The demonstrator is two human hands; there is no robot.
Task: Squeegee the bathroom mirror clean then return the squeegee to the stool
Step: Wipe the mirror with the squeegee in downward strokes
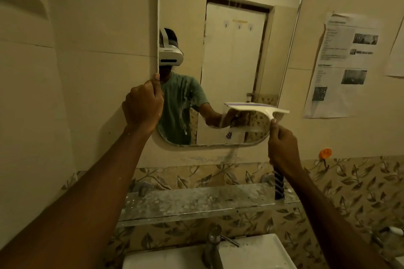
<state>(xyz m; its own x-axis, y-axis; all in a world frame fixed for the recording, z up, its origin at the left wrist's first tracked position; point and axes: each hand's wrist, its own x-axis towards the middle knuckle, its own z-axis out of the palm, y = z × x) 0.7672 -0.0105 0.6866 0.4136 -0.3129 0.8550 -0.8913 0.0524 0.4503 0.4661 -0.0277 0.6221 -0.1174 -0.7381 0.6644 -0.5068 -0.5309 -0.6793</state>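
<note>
Squeegee [255,107] blade was up against the mirror [236,50], right of frame centre, with its right tip hanging past the mirror's right edge. There was only a thin strip of glass below it and loads of room above. Right hand [284,150] had its fingers wrapped round the handle, just under the blade. Left hand [143,105] gripped the mirror's left edge, fingers curled. Sink [262,253] was at the bottom, but I couldn't see into the basin.

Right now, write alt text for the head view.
The right hand holds a squeegee by its handle, blade against the lower right of a wall mirror, while the left hand grips the mirror's left edge. A shelf, a tap and a sink lie below.
</note>
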